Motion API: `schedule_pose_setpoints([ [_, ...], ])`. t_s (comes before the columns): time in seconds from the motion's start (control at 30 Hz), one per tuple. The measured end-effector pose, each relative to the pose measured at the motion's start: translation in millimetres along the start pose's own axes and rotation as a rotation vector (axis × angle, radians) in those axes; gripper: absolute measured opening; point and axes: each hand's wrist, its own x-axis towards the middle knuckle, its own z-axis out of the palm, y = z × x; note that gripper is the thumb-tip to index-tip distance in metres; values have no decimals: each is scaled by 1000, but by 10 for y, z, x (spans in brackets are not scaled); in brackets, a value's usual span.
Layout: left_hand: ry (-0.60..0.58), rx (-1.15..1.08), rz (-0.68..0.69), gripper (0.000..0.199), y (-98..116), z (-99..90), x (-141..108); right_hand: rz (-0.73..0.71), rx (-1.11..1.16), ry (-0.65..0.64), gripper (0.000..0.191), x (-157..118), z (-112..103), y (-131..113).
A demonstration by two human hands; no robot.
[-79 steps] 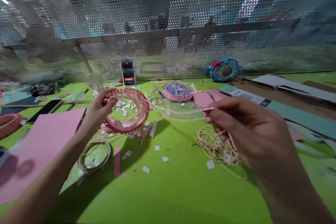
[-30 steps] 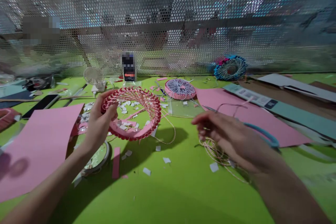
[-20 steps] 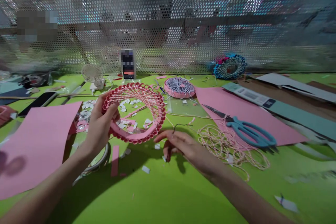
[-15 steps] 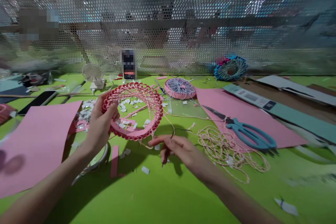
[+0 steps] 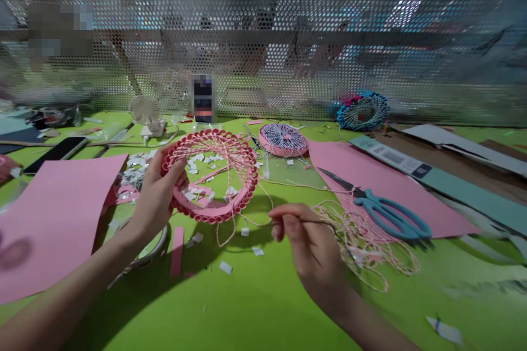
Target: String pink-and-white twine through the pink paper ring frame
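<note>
My left hand (image 5: 164,186) is closed on the left rim of a pink ring (image 5: 209,213), held tilted above the table. Small rolled paper loops edge the ring, and pale pink string (image 5: 236,162) crosses its upper and right parts. My right hand (image 5: 308,249), to the right of the ring, pinches a string that runs from the ring's lower edge. A thin dark length shows at its fingers; I cannot tell if it is a needle or string. One slack loop of string (image 5: 224,242) hangs under the ring. Beside my right hand lies a loose heap of string (image 5: 370,249).
Blue-handled scissors (image 5: 391,216) rest on pink paper (image 5: 448,216) at the right. Pink paper (image 5: 61,219) also lies at the left. Behind stand a string-wound disc (image 5: 284,140), a blue woven ring (image 5: 362,111), a small fan (image 5: 145,109) and a phone (image 5: 203,98). Paper scraps lie about.
My right hand has moved right, away from the ring's lower edge, drawing the string out with it. A loop now hangs below the ring. My left hand and the ring have barely moved.
</note>
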Motion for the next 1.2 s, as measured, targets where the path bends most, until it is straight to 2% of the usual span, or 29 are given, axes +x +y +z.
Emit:
schedule_pose_setpoints([
  [0.07, -15, -6, -18, 16, 1, 14, -14, -23, 3, 97, 9, -7, 18, -21],
  [0.17, -32, -2, -34, 17, 1, 32, -28, -123, -69, 202, 11, -12, 37, -33],
  [0.37, -44, 3, -65, 17, 17, 51, -50, -354, -289, 90, 18, -10, 23, 24],
  [0.57, -51, -10, -136, 18, 31, 92, -127, -401, -526, 9, 8, 30, 49, 23],
  [0.7, -43, -9, -165, 17, 37, 108, -158, -285, -446, -40, 11, 38, 64, 15],
  [0.8, -31, -19, -135, 14, 24, 90, -125, -14, -192, -37, 20, 26, 103, -19],
  [0.87, -26, -32, -118, 11, 6, 69, -87, 216, 7, -87, 25, 16, 133, -49],
  [0.93, -21, -34, -98, 11, -15, 48, -52, 373, 165, -166, 29, 0, 154, -72],
  [1.0, -17, -14, -84, 13, -34, 33, -32, 421, 233, -210, 29, -25, 162, -82],
  [1.13, -14, 26, -71, 18, -53, 32, -41, 340, 141, -129, 15, -75, 165, -78],
  [1.2, -16, 35, -72, 21, -56, 39, -60, 310, 84, -119, 15, -66, 171, -69],
])
